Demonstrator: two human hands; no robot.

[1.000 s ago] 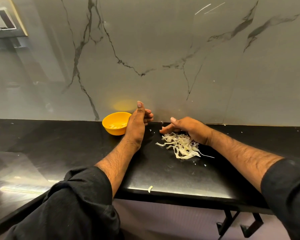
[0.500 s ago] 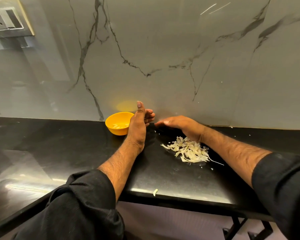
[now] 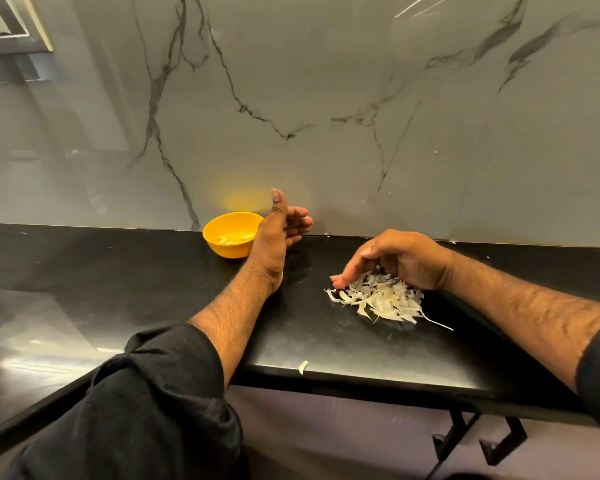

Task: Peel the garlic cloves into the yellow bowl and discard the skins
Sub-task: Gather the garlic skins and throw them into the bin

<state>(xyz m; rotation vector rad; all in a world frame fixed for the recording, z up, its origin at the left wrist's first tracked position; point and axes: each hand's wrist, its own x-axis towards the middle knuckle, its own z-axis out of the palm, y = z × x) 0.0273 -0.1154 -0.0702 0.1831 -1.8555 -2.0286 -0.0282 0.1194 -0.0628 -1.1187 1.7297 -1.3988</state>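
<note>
A yellow bowl (image 3: 230, 233) with peeled garlic cloves (image 3: 232, 239) in it stands at the back of the black counter, by the marble wall. My left hand (image 3: 278, 237) stands on its edge just right of the bowl, thumb up, fingers loosely curled, holding nothing. A heap of pale garlic skins (image 3: 383, 301) lies to the right. My right hand (image 3: 395, 259) arches over the heap's far side, its fingertips touching the skins at the left end.
One stray skin scrap (image 3: 302, 367) lies at the counter's front edge (image 3: 361, 382). A wall socket (image 3: 11, 26) sits at the top left. Black brackets (image 3: 478, 441) hang under the counter at the right.
My right hand drew back from the wall and now cups over the skin heap. The left hand has stayed beside the bowl.
</note>
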